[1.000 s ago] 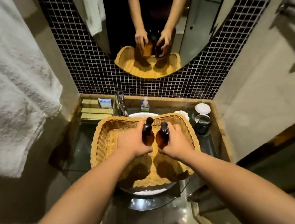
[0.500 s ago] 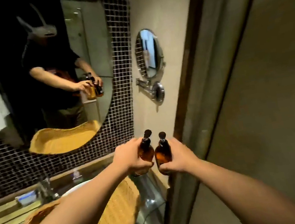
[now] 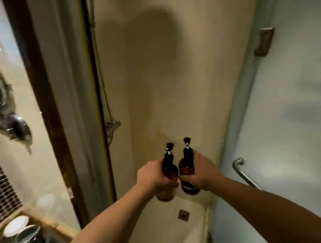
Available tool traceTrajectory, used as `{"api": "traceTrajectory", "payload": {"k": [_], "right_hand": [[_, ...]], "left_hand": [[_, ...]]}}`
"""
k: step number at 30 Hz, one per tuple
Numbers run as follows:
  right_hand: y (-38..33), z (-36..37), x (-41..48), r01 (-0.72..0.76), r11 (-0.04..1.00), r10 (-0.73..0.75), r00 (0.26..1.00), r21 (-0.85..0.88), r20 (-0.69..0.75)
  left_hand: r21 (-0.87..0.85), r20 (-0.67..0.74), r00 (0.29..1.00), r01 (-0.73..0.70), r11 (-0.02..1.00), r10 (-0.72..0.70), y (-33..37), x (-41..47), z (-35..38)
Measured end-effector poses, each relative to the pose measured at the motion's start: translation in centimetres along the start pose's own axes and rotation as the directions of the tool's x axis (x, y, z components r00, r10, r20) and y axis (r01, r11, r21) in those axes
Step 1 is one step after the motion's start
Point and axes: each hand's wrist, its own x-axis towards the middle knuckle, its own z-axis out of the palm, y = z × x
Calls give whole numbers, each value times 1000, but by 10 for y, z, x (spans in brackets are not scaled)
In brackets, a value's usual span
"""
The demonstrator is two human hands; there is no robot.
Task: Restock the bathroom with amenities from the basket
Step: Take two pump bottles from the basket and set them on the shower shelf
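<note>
Amber glass, centre frame: left hand (image 3: 155, 178) wraps the left bottle (image 3: 170, 169), right hand (image 3: 203, 174) wraps the right bottle (image 3: 186, 168) — both upright, just beside each other, before the beige wall (image 3: 170, 78).

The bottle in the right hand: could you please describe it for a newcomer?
Face the beige shower wall. Two brown pump bottles are held before it. The right bottle, in the right hand, is nearer the door handle than the left bottle.
</note>
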Motion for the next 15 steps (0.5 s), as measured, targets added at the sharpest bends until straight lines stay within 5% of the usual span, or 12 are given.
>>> {"api": "traceTrajectory", "payload": {"k": [15], "right_hand": [[118,-18,164,-101,975,113,992,197,-50]], "left_hand": [[-105,-60,983,164,981,-171,39,190,22]]}}
